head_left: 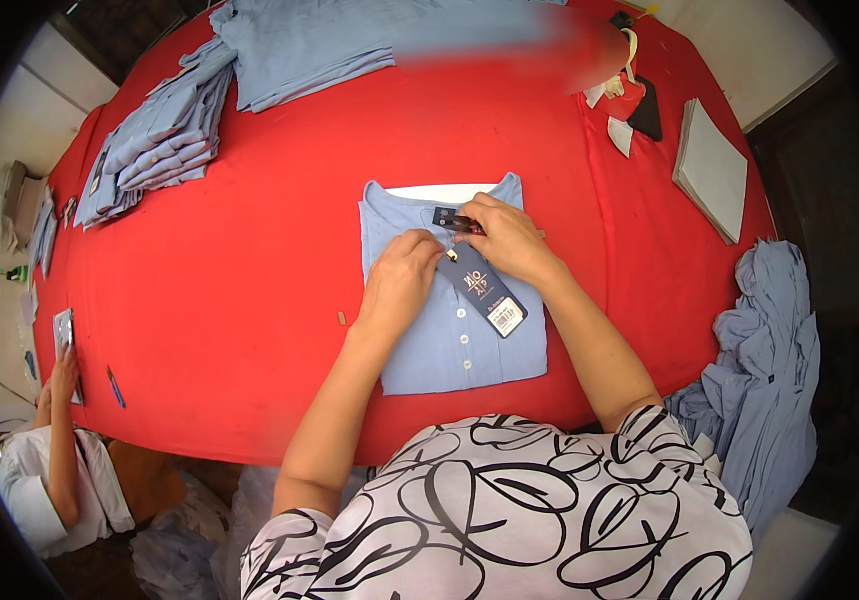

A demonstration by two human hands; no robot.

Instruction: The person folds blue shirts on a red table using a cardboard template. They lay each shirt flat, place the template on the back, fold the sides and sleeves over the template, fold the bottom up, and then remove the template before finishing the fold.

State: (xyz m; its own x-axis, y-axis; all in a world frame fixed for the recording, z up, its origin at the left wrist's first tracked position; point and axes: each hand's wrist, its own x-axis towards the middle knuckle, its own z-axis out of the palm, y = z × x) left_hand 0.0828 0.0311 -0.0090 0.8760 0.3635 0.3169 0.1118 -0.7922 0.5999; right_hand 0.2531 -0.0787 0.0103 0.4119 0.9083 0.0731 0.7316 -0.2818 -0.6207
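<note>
Folded blue shirt (pixel 449 330) lies mid-table on the red cloth (pixel 249 250), collar toward twelve o'clock, long axis twelve-to-six; left hand (pixel 399 280) and right hand (pixel 509 240) pinch the dark hang tag (pixel 484 290), which slants toward five o'clock.

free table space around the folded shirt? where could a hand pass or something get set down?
Bare red table between the folded shirt and the shirt stack on the left. Narrower bare strip between the shirt and the grey card stack. Crowded: collar area, where left hand and right hand hold the hang tag.
</note>
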